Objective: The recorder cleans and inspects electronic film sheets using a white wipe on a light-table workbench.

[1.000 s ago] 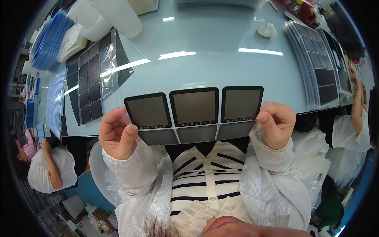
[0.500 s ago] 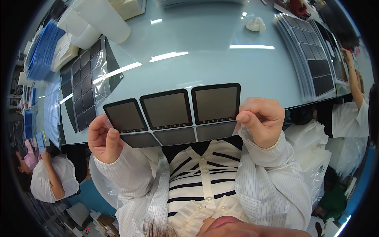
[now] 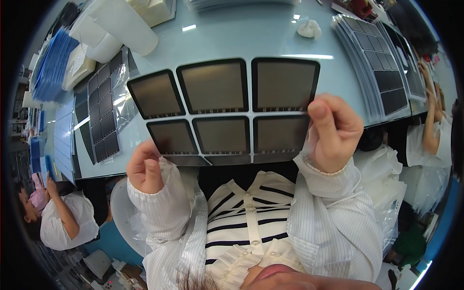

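A clear sheet bearing rows of dark, rounded rectangular panels [image 3: 221, 135] is held up in front of me, over the table's near edge. Its upper side tilts toward me, and the lowest visible row is foreshortened. My left hand [image 3: 146, 166] is closed at the sheet's lower left edge, fingers curled and thumb pressed in. On the opposite edge, my right hand [image 3: 334, 130] pinches the sheet between thumb and curled fingers. Small light marks run along the bottom of the panels.
Similar panelled sheets [image 3: 104, 104] lie at the table's left, and a thick stack [image 3: 374, 53] stands at right. White containers [image 3: 128, 29] and blue sheets [image 3: 53, 63] occupy the far left. A crumpled white wad [image 3: 309, 30] rests farther back. Other people [image 3: 67, 220] work on both sides.
The sheet has been raised and tipped so that more of its face shows, with a second row now in full view. My right hand moved up; my left hand shifted right.
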`<action>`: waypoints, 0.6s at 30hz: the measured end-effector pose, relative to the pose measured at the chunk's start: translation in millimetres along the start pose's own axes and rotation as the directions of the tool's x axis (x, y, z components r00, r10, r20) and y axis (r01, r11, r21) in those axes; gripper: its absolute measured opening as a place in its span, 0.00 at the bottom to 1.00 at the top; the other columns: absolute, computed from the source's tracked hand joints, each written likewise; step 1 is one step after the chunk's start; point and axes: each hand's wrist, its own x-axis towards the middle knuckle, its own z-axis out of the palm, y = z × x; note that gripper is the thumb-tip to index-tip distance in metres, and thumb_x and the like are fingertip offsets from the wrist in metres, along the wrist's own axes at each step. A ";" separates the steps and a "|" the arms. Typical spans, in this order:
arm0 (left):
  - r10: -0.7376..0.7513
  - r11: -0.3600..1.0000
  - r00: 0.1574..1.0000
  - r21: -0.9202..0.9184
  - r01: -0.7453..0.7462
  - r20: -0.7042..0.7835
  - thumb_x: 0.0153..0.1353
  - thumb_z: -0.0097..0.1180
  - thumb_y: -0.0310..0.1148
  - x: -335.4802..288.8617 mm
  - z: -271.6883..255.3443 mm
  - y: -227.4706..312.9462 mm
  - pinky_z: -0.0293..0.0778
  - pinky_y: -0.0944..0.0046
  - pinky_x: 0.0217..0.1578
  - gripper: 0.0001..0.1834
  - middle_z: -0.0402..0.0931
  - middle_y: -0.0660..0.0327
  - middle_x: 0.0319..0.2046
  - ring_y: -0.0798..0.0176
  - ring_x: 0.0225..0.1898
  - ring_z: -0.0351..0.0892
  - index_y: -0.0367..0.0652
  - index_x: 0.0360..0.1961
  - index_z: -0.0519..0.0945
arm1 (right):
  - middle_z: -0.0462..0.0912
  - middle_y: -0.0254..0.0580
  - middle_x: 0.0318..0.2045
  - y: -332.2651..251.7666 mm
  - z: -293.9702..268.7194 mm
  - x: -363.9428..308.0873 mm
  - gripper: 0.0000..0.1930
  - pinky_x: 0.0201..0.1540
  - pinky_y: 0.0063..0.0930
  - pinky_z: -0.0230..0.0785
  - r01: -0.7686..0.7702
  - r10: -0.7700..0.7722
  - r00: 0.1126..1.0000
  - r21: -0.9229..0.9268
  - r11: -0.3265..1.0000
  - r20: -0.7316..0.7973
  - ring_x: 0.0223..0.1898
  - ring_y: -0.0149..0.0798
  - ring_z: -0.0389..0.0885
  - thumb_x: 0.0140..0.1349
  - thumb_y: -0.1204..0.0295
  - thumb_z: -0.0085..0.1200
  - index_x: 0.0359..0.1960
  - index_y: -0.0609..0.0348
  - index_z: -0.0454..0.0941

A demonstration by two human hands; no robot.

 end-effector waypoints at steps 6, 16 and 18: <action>-0.152 0.988 0.981 -0.018 0.151 -0.119 0.61 0.54 0.31 -0.4 17.2 18.2 0.64 0.72 0.38 0.10 0.76 0.61 0.32 0.71 0.32 0.71 0.31 0.34 0.76 | 0.76 0.36 0.18 -9.7 1.5 12.7 0.04 0.17 0.13 0.56 -0.062 0.068 0.996 -0.098 0.993 0.061 0.15 0.22 0.68 0.58 0.80 0.55 0.31 0.70 0.79; -0.175 0.959 0.969 -0.255 0.126 -0.177 0.58 0.52 0.21 -1.0 18.7 20.2 0.67 0.67 0.50 0.22 0.75 0.49 0.48 0.62 0.48 0.76 0.30 0.54 0.67 | 0.74 0.37 0.21 -15.3 2.6 12.4 0.07 0.14 0.12 0.48 -0.148 0.156 0.987 -0.147 0.978 0.041 0.11 0.20 0.62 0.60 0.76 0.54 0.35 0.69 0.77; -0.173 0.958 0.968 -0.260 0.122 -0.181 0.57 0.53 0.21 1.8 25.9 25.5 0.67 0.67 0.51 0.23 0.75 0.48 0.49 0.62 0.48 0.76 0.30 0.55 0.67 | 0.74 0.37 0.21 -13.6 0.2 11.5 0.07 0.14 0.12 0.48 -0.156 0.162 0.986 -0.127 0.980 0.041 0.11 0.20 0.62 0.60 0.76 0.54 0.36 0.70 0.77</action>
